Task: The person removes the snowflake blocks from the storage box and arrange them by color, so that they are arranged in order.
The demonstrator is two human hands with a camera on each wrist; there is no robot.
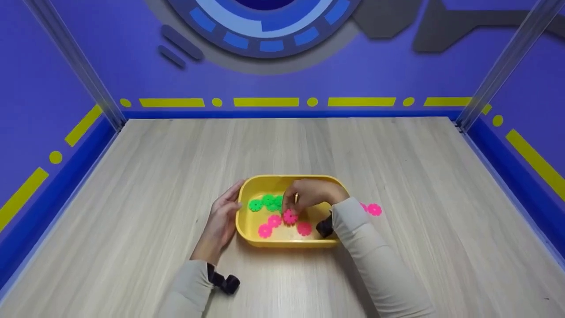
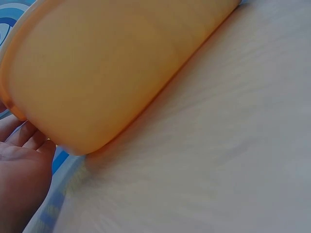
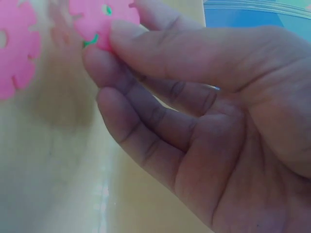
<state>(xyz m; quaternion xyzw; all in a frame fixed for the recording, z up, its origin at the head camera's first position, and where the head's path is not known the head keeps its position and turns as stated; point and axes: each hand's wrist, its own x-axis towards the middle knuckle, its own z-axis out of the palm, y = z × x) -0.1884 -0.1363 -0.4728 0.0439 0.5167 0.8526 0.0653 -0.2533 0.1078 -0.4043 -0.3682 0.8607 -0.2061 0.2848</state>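
Note:
A yellow plastic bin point(image 1: 287, 244) stands on the table, with several notched discs lying in it. My left hand point(image 1: 222, 218) grips its left end, thumb at the rim and fingers along the outer wall; the left wrist view shows those fingers point(image 2: 24, 136) against the bin's side. Inside the bin, my right hand point(image 1: 311, 194) pinches a pink notched disc point(image 3: 99, 24) between thumb and fingertips. Green discs point(image 1: 255, 205) lie together toward the back left of the bin. Other pink discs point(image 1: 265, 230) rest nearer its front wall, one point(image 1: 304, 228) apart from the others.
More pink discs point(image 1: 374, 209) lie on the wooden table point(image 1: 176, 176) to the right of the bin, partly behind the right sleeve point(image 1: 375, 251). Blue-purple panels point(image 1: 282, 84) wall in the table at the back and both sides.

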